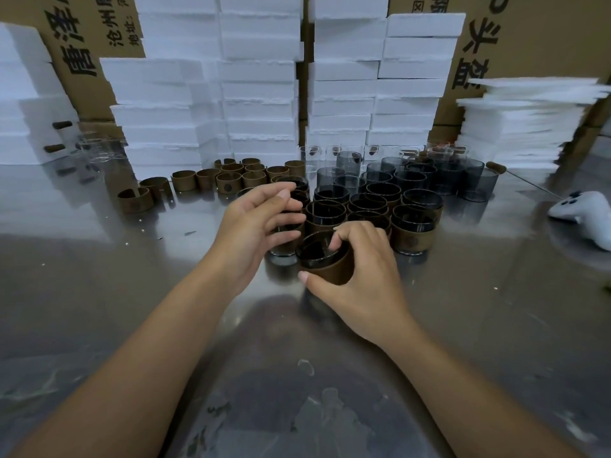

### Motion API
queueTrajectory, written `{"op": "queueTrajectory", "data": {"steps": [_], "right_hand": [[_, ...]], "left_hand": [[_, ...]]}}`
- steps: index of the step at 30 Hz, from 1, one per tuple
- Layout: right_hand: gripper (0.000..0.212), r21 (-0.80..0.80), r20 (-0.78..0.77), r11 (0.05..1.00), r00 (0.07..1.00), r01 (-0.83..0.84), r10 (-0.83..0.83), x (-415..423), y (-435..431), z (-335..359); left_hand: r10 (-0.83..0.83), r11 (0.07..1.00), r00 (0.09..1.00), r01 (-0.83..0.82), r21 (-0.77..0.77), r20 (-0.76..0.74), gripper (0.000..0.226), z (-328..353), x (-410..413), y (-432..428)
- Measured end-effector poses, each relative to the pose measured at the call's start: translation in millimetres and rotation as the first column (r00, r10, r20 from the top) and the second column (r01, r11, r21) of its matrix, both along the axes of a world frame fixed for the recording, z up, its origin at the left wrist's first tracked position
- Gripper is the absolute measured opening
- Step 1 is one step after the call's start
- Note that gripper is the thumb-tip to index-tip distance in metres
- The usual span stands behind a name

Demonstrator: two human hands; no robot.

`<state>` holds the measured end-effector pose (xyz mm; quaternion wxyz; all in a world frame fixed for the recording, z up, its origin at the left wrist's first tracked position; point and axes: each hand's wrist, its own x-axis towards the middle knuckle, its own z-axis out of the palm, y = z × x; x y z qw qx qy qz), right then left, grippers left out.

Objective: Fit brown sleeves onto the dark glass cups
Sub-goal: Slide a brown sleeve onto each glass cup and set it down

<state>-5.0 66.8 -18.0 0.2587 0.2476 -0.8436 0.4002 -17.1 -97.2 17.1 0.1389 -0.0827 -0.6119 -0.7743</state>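
My right hand (360,279) grips a dark glass cup (317,251) wearing a brown sleeve (334,267), tilted toward me just above the steel table; a finger hooks over its rim and the thumb presses the sleeve. My left hand (258,223) hovers beside it with relaxed, spread fingers and holds nothing. Just behind stand several sleeved dark cups (415,228) in a cluster. Farther back are bare dark glass cups (443,175). Loose brown sleeves (228,181) lie in rows at the centre left.
White foam blocks (258,81) are stacked along the back, with cardboard boxes (535,38) behind. A pile of white foam sheets (522,127) sits at the right. A white game controller (585,214) lies on the reflective steel table (99,292) at the right edge. Clear glasses (99,150) stand back left.
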Motion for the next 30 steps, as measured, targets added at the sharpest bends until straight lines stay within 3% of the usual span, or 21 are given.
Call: {"op": "queueTrajectory", "data": {"steps": [3,6,10,23,26,30], "right_hand": [[0.04,0.13,-0.057,0.986,0.994,0.104,-0.097,2.9,-2.0,1.5],[0.057,0.345,0.007,0.928,0.988,0.145,-0.157,2.9,-5.8,1.8],[0.065,0.478,0.024,0.86,0.976,0.177,-0.214,-1.0,-13.0,1.5],[0.069,0.571,-0.093,0.754,0.939,0.323,-0.332,-29.1,-22.5,1.9],[0.07,0.543,-0.051,0.795,0.956,0.27,-0.29,-26.8,-20.3,5.2],[0.061,0.334,-0.044,0.926,0.984,0.177,-0.173,-22.4,-7.9,25.3]], "left_hand": [[0.04,0.999,0.999,-0.04,0.015,0.002,0.015,-0.8,-0.1,-0.8],[0.066,0.998,0.998,-0.066,0.0,0.006,0.015,-1.6,0.4,-0.2],[0.071,0.997,0.997,-0.07,-0.019,0.007,0.015,-3.5,1.4,0.5],[0.065,0.987,0.998,-0.064,-0.147,0.008,0.017,-13.8,0.1,7.6],[0.085,0.984,0.996,-0.085,-0.155,-0.004,0.019,-16.5,-2.1,7.9],[0.105,0.982,0.994,-0.109,-0.156,-0.035,0.018,-17.0,-4.9,9.4]]}}
